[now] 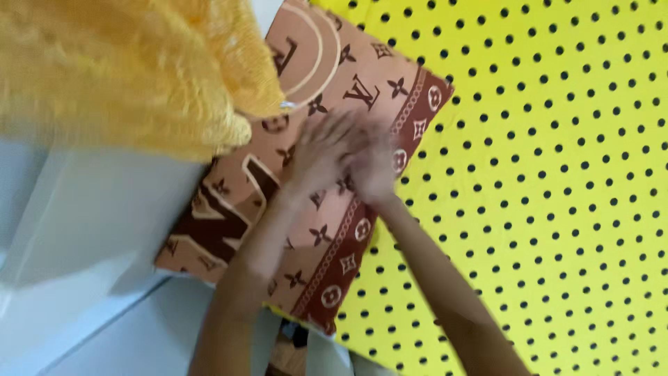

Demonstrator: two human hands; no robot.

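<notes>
Both arms reach up from the near edge; the left hand [321, 150] and right hand [372, 167] lie flat, fingers spread, holding nothing, on a brown patterned pillow [229, 216] set on the yellow dotted sheet [543, 174]. A yellow knit [132, 69] hangs far left.

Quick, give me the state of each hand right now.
Left hand: open, fingers spread, palm flat on the brown patterned pillow; holds nothing.
Right hand: blurred, looks open, pressing the same pillow beside the left hand; holds nothing.
</notes>
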